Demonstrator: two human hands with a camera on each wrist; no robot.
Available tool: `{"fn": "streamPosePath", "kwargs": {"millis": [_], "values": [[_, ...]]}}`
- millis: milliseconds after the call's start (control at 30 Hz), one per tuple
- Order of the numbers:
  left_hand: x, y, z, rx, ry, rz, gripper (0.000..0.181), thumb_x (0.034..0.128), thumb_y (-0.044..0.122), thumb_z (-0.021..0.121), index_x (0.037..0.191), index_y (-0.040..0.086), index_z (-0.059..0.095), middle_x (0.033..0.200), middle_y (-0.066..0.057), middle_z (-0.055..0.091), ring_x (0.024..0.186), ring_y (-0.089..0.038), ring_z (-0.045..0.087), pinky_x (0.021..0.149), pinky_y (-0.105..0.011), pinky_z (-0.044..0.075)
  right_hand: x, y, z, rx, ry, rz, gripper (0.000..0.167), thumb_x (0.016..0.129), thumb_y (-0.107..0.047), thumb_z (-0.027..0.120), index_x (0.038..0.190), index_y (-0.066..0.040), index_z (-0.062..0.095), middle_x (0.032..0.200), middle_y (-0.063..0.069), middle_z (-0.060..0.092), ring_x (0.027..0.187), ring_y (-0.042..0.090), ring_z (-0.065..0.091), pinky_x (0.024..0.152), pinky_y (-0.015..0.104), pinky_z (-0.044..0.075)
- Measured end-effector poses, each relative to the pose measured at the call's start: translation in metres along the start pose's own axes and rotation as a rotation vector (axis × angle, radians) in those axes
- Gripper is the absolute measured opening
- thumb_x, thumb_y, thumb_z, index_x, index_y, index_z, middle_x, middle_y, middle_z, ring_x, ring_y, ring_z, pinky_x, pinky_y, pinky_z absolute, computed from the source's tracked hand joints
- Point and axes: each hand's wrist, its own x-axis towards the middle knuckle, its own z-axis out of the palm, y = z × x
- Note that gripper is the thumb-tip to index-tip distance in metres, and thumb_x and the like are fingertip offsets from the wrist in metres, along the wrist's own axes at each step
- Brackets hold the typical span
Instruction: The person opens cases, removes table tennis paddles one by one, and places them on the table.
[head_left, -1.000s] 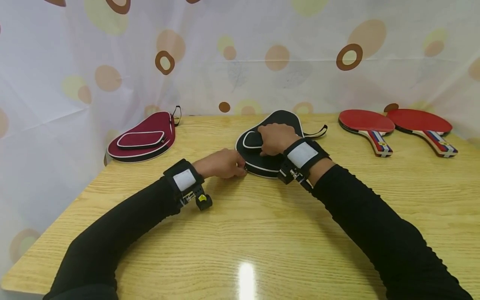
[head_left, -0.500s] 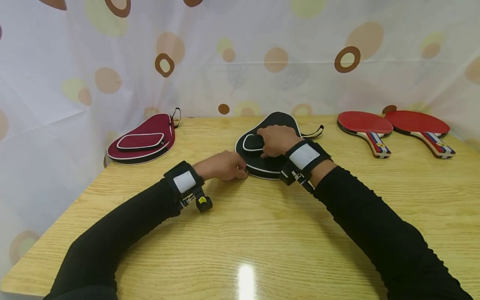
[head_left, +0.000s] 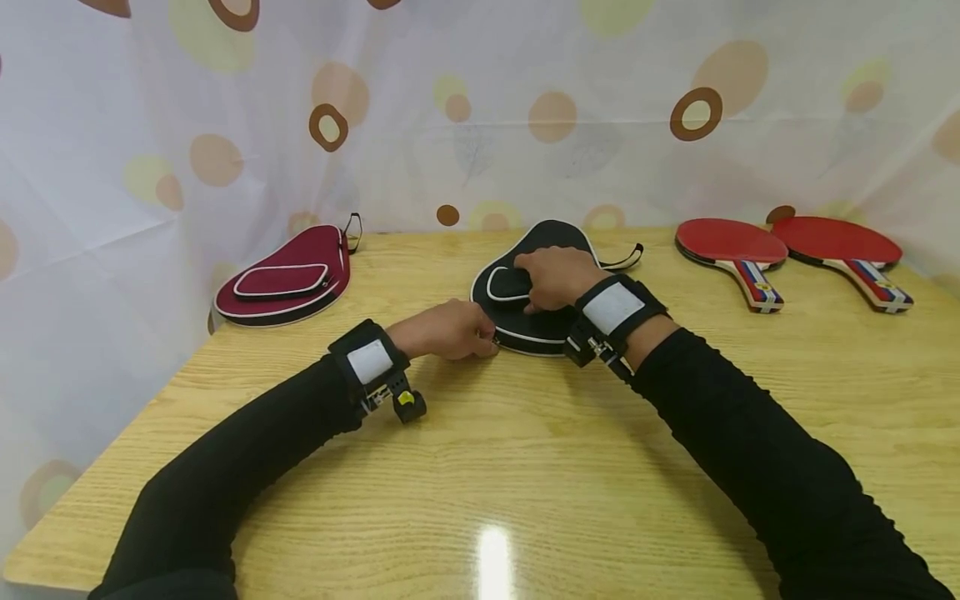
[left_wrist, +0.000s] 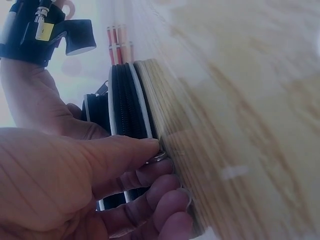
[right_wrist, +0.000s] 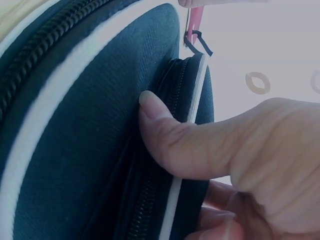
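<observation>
A black table tennis bat case [head_left: 525, 323] with white piping lies on the table, its rounded end towards me. At its near left edge my left hand [head_left: 452, 330] pinches a small metal zipper pull [left_wrist: 159, 157] between thumb and index finger. The case's zipper teeth [left_wrist: 125, 105] run along its side wall and look closed where they show. My right hand [head_left: 558, 277] grips the raised small pocket [head_left: 508, 284] on top of the case. Its thumb presses along the pocket's zippered side [right_wrist: 182, 90], while the other fingers lie on the far side, partly hidden.
A dark red bat case [head_left: 300, 258] with a wrist loop lies at the back left. Two red table tennis bats [head_left: 731, 242] rest side by side at the back right, handles towards me. A patterned curtain [head_left: 480, 108] hangs behind the wooden table [head_left: 420, 500].
My left hand has crept slightly right along the case's near edge. The case's strap has shifted a little left. My right hand keeps its grip on the pocket.
</observation>
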Motion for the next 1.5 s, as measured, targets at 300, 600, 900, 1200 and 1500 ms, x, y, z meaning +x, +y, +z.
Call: {"fn": "streamPosePath", "kwargs": {"millis": [300,600,900,1200,1500], "values": [[-0.002,0.001,-0.002,0.023,0.021,0.025,0.033,0.0995,0.021,0.065,0.069,0.011,0.06,0.06,0.007,0.047,0.056,-0.008,0.044,0.056,-0.022,0.033,0.001,0.004,-0.002,-0.001,0.001,-0.009,0.069,0.092,-0.025,0.075,0.152,-0.01,0.045,0.148,0.021,0.051,0.134,0.042,0.048,0.102,0.056,0.045],[-0.002,0.002,-0.003,-0.004,0.008,0.029,0.032,0.0998,0.02,0.065,0.069,0.01,0.061,0.06,0.006,0.048,0.055,-0.009,0.045,0.055,-0.022,0.034,0.0,0.009,-0.002,0.001,-0.042,-0.019,0.067,0.094,-0.022,0.073,0.153,-0.012,0.043,0.153,0.02,0.045,0.14,0.041,0.041,0.102,0.057,0.044],[-0.002,0.003,-0.005,-0.01,-0.002,0.015,0.031,0.1002,0.02,0.065,0.071,0.009,0.062,0.062,0.005,0.049,0.056,-0.009,0.046,0.056,-0.022,0.035,-0.002,0.016,-0.003,0.022,-0.044,-0.075,0.056,0.097,-0.007,0.064,0.15,-0.01,0.046,0.149,0.021,0.048,0.135,0.041,0.047,0.104,0.054,0.043],[-0.003,0.004,-0.004,-0.016,-0.009,0.004,0.029,0.1005,0.019,0.064,0.073,0.009,0.063,0.067,0.004,0.051,0.059,-0.009,0.048,0.056,-0.021,0.037,-0.001,0.022,-0.001,0.065,-0.078,-0.124,0.052,0.097,0.003,0.055,0.147,-0.009,0.047,0.14,0.023,0.05,0.116,0.038,0.056,0.093,0.047,0.045],[-0.003,0.004,-0.003,-0.048,-0.019,0.037,0.029,0.1003,0.018,0.064,0.073,0.009,0.063,0.066,0.004,0.05,0.057,-0.009,0.047,0.055,-0.021,0.036,-0.002,0.025,-0.003,0.055,-0.102,-0.163,0.047,0.095,0.009,0.047,0.138,-0.008,0.051,0.128,0.023,0.052,0.1,0.033,0.053,0.082,0.041,0.041]]}}
